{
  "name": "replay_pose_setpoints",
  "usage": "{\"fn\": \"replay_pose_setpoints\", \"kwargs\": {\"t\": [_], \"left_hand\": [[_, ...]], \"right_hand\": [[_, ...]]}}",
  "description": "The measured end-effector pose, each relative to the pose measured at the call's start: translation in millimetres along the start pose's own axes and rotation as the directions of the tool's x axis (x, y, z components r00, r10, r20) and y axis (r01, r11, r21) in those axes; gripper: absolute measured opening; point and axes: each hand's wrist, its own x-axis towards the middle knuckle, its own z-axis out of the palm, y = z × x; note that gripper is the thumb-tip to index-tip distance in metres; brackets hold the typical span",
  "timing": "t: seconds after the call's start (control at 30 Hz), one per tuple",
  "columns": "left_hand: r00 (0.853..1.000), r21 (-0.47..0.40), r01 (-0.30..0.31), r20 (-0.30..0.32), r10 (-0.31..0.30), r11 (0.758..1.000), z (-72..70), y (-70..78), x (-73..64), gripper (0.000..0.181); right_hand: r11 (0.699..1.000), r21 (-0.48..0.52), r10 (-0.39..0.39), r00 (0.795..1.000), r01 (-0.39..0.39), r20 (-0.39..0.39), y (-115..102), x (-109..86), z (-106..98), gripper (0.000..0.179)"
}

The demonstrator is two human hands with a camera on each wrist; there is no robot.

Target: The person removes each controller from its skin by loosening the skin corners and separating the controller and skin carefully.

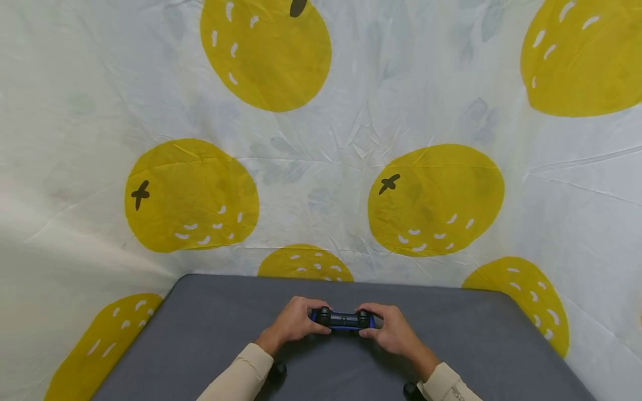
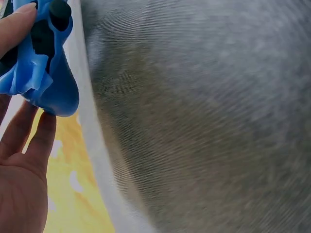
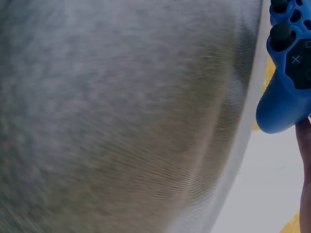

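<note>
A game controller (image 1: 344, 320) with a black body and a blue rubbery cover is held up over the grey table, between both hands. My left hand (image 1: 295, 320) grips its left end, thumb on the near side and fingers on the far side. The right hand (image 1: 394, 332) holds the other end in the same way. Seen from the left wrist, the blue cover (image 2: 63, 87) is bunched and folded near the left handle, with black body showing beside the thumb (image 2: 17, 29). In the right wrist view the cover (image 3: 282, 107) lies smooth around the handle and buttons.
The grey table (image 1: 215, 334) has a straight back edge and angled sides. White cloth (image 1: 311, 211) printed with large yellow fruits hangs behind and beside it. Dark round pieces (image 1: 277, 370) show by the cuffs of the beige sleeves (image 1: 241, 370).
</note>
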Motion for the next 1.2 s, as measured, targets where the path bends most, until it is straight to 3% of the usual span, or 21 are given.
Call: {"fn": "replay_pose_setpoints", "kwargs": {"t": [0.6,0.93,1.2], "left_hand": [[0.997,-0.032,-0.062,-0.038,0.061,0.998,-23.1,25.8,-2.8,0.037],[0.997,-0.07,-0.082,-0.015,0.082,0.994,-34.8,40.0,-8.8,0.036],[0.994,-0.084,-0.109,-0.009,0.109,0.99,-46.7,55.0,-15.0,0.035]], "right_hand": [[0.991,0.008,-0.13,0.991,0.131,-0.027,-28.6,2.4,-26.0,0.045],[0.97,0.027,-0.237,0.967,0.24,-0.087,-45.9,-0.7,-35.6,0.048],[0.959,0.039,-0.278,0.958,0.282,-0.075,-56.5,-3.2,-46.4,0.049]]}}
